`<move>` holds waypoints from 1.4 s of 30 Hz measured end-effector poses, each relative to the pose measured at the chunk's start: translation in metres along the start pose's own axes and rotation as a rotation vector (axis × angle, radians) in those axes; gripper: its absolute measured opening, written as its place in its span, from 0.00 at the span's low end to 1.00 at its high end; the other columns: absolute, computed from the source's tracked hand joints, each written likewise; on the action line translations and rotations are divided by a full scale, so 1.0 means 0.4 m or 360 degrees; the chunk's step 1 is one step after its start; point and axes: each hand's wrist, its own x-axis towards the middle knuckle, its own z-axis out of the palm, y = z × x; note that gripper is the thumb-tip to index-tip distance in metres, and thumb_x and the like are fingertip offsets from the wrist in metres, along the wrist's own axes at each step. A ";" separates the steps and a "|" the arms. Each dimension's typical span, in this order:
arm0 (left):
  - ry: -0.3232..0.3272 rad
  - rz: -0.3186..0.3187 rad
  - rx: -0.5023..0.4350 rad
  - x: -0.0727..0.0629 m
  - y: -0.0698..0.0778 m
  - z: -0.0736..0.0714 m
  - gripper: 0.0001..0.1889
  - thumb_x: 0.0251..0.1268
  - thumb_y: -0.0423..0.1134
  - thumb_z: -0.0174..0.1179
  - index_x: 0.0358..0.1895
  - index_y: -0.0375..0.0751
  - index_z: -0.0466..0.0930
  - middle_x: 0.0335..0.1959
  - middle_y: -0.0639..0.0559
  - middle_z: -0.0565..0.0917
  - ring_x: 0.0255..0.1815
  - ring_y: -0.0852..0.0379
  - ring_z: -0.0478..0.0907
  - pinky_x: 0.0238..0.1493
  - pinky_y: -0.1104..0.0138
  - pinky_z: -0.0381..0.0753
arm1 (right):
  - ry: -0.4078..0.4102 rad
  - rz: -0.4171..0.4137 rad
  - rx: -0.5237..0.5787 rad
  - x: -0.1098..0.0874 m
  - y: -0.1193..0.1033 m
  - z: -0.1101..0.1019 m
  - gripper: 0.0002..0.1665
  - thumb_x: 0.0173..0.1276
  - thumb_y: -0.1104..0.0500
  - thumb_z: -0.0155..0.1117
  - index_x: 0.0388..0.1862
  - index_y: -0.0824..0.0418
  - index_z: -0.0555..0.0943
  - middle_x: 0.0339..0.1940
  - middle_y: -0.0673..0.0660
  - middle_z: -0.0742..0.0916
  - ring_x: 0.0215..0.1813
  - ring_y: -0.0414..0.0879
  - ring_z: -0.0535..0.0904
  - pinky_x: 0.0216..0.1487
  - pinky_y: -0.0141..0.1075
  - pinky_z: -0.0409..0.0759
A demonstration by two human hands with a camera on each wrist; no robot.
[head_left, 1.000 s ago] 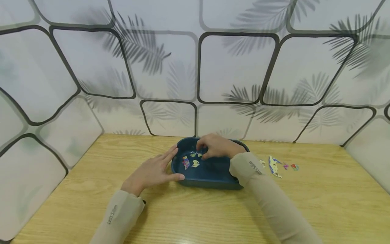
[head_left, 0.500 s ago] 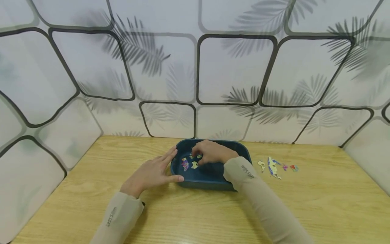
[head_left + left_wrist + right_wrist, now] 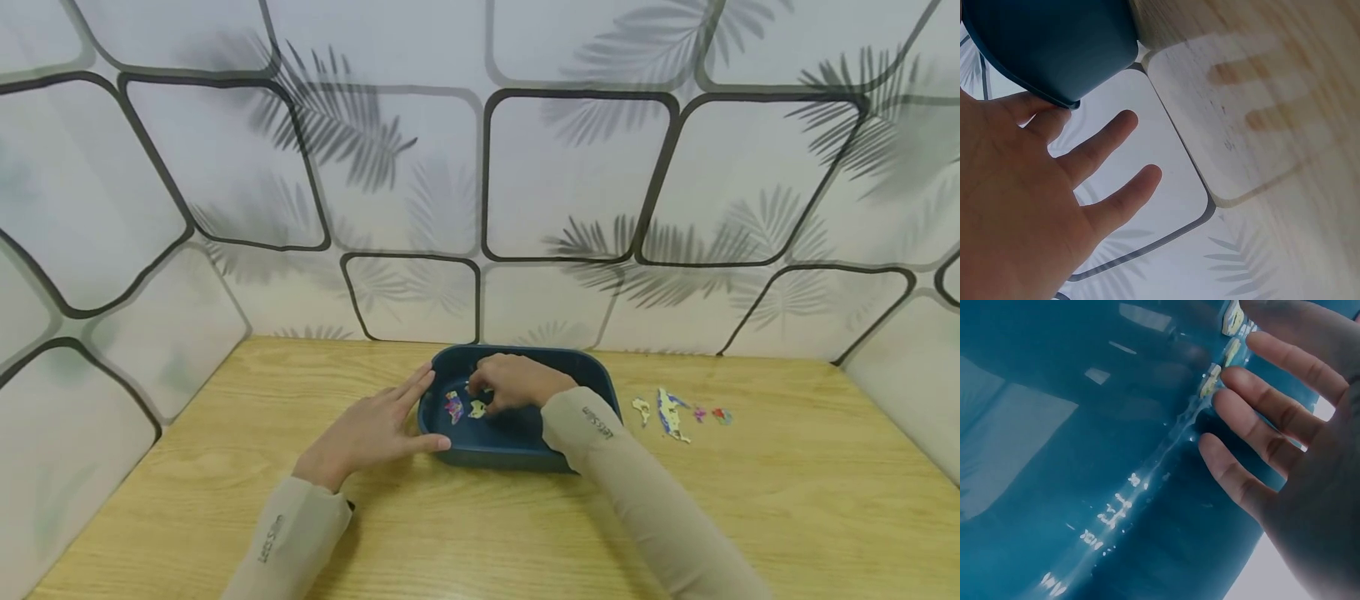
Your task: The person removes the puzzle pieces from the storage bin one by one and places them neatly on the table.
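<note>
A dark blue plastic basin point(image 3: 517, 450) stands on the wooden table. My left hand point(image 3: 367, 437) steadies its left end, fingers spread, the thumb near the front rim. In the left wrist view two fingers point(image 3: 1113, 140) extend clear of the basin wall. Inside the basin, my right hand point(image 3: 517, 383) reaches down with loosely bent fingers at several small pale-yellow pieces point(image 3: 1211, 380). Whether it pinches one cannot be made out. A purple patterned piece point(image 3: 454, 407) and a pale cut-out piece point(image 3: 477, 409) lie on the basin floor left of that hand.
On the table right of the basin lie a small pale piece point(image 3: 642, 408), a long blue-and-cream piece point(image 3: 670, 414), a small pink piece point(image 3: 700, 414) and a red-and-green piece point(image 3: 722, 416). A patterned wall covering point(image 3: 420, 292) rises behind the table.
My right hand has shifted left and slightly toward me inside the basin, covering more of the small pieces. My left hand stays at the basin's left end.
</note>
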 end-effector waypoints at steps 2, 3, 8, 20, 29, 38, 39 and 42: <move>0.0004 0.0004 0.0003 0.001 0.000 -0.002 0.52 0.66 0.68 0.60 0.82 0.39 0.52 0.82 0.46 0.53 0.72 0.33 0.65 0.67 0.40 0.68 | 0.0006 -0.0005 -0.0042 0.000 0.001 -0.001 0.18 0.62 0.56 0.78 0.51 0.57 0.87 0.44 0.50 0.82 0.51 0.47 0.79 0.56 0.44 0.79; 0.0006 0.0007 0.0007 0.002 0.000 -0.003 0.52 0.66 0.68 0.60 0.82 0.38 0.52 0.82 0.46 0.53 0.72 0.33 0.66 0.67 0.40 0.68 | 0.0009 -0.0010 -0.0058 0.000 0.001 -0.001 0.18 0.62 0.56 0.78 0.51 0.56 0.88 0.44 0.50 0.82 0.50 0.47 0.79 0.56 0.44 0.79; 0.0013 0.0006 0.0025 0.006 -0.001 -0.003 0.52 0.66 0.68 0.60 0.81 0.38 0.53 0.82 0.45 0.54 0.73 0.34 0.65 0.67 0.41 0.68 | 0.0014 -0.0024 -0.0097 0.002 -0.001 -0.001 0.19 0.62 0.56 0.79 0.51 0.56 0.88 0.43 0.51 0.81 0.47 0.46 0.78 0.55 0.44 0.79; -0.0005 -0.0015 0.0011 0.004 -0.003 0.003 0.52 0.66 0.68 0.59 0.82 0.38 0.52 0.82 0.46 0.53 0.74 0.35 0.64 0.68 0.41 0.67 | 0.0018 -0.0016 -0.0115 0.002 0.001 0.010 0.15 0.62 0.55 0.78 0.48 0.54 0.89 0.43 0.51 0.80 0.49 0.47 0.78 0.56 0.44 0.79; -0.0001 -0.0001 -0.0003 0.003 -0.002 0.005 0.52 0.65 0.68 0.60 0.81 0.37 0.53 0.82 0.46 0.53 0.73 0.34 0.64 0.68 0.41 0.67 | 0.0027 -0.0003 -0.0096 -0.007 -0.005 0.012 0.12 0.62 0.55 0.78 0.44 0.53 0.89 0.40 0.48 0.79 0.46 0.45 0.77 0.52 0.42 0.79; 0.0006 0.0000 -0.0007 0.003 0.000 0.004 0.52 0.66 0.68 0.60 0.81 0.37 0.52 0.82 0.45 0.53 0.73 0.35 0.64 0.68 0.41 0.67 | 0.0072 -0.0064 -0.0132 -0.009 -0.007 0.010 0.10 0.60 0.56 0.79 0.41 0.54 0.89 0.39 0.48 0.80 0.45 0.45 0.78 0.52 0.42 0.80; 0.0007 0.0002 -0.0003 0.003 0.000 0.004 0.52 0.66 0.68 0.60 0.81 0.37 0.53 0.82 0.45 0.53 0.73 0.35 0.64 0.68 0.41 0.67 | 0.0074 -0.0067 -0.0135 -0.008 -0.007 0.011 0.10 0.60 0.56 0.79 0.40 0.54 0.89 0.39 0.48 0.80 0.45 0.45 0.78 0.52 0.42 0.80; 0.0011 0.0011 0.0007 0.003 -0.003 0.004 0.52 0.66 0.68 0.60 0.81 0.36 0.53 0.82 0.45 0.53 0.74 0.36 0.64 0.68 0.42 0.68 | 0.0077 -0.0075 -0.0143 -0.006 -0.006 0.013 0.10 0.60 0.56 0.79 0.39 0.54 0.89 0.38 0.48 0.80 0.45 0.44 0.78 0.52 0.42 0.80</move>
